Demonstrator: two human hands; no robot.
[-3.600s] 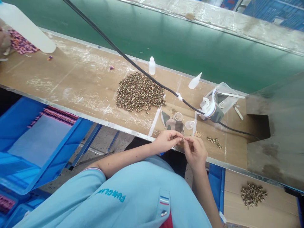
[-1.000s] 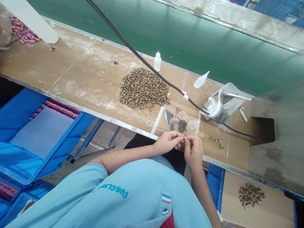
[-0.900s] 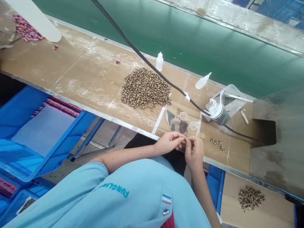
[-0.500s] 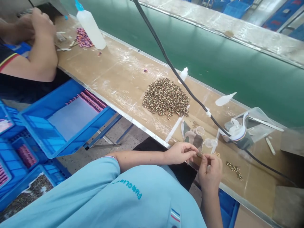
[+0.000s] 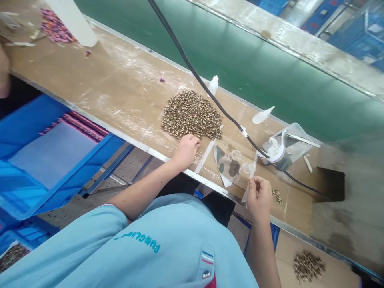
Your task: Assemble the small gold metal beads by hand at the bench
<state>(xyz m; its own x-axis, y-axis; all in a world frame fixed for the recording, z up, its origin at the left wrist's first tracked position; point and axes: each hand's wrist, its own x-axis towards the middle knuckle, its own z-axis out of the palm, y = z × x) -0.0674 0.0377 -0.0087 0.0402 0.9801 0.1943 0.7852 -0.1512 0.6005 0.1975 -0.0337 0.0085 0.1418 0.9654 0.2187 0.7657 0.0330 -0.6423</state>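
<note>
A large pile of small brown and cream pieces (image 5: 192, 114) lies on the brown-covered table (image 5: 132, 96). At the pile's near edge is my left hand (image 5: 186, 152), its fingers bent together; whatever the fingertips hold is too small to name. My right hand (image 5: 259, 196) is raised by the table's front edge with thumb and fingers pinched, and what is between them cannot be made out. Between the hands lies a patterned cloth piece (image 5: 229, 168) with small clear round cups (image 5: 235, 155). A small cluster of similar pieces (image 5: 277, 196) sits right of my right hand.
White bottles stand or lie along the far edge (image 5: 263, 115). A black cable (image 5: 192, 68) crosses above the table to a wrapped container (image 5: 277, 154). Blue crates (image 5: 54, 160) are at lower left. Part of another person's arm (image 5: 3, 74) shows at far left.
My left hand has moved left, away from my right hand, to the near edge of the large pile. The camera view has shifted right, and the other person is mostly out of view.
</note>
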